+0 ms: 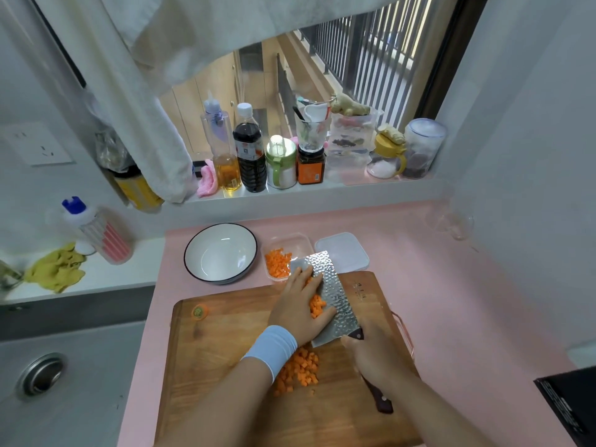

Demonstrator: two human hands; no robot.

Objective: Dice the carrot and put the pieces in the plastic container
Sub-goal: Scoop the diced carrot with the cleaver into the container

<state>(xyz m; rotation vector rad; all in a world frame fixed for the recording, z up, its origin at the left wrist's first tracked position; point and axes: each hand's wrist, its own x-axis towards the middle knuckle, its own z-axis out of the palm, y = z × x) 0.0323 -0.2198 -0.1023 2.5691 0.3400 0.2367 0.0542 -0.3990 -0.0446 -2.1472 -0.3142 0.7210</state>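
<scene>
My right hand (pixel 374 359) grips the dark handle of a hammered steel cleaver (pixel 335 304), whose blade lies tilted with its tip over the clear plastic container (pixel 300 241). My left hand (pixel 298 306) presses a clump of diced carrot (pixel 317 306) against the flat of the blade. Orange dice lie in the container's near left part. A larger pile of carrot dice (pixel 298 371) sits on the wooden cutting board (pixel 225 350) under my left wrist. A carrot end stub (pixel 200 311) lies at the board's far left.
A white bowl with a dark rim (pixel 193 250) stands left of the container, the container's lid (pixel 342 250) to its right. Bottles and jars (pixel 250 150) line the window sill. A sink (pixel 42 374) lies to the left, a black box (pixel 571 401) at the right edge.
</scene>
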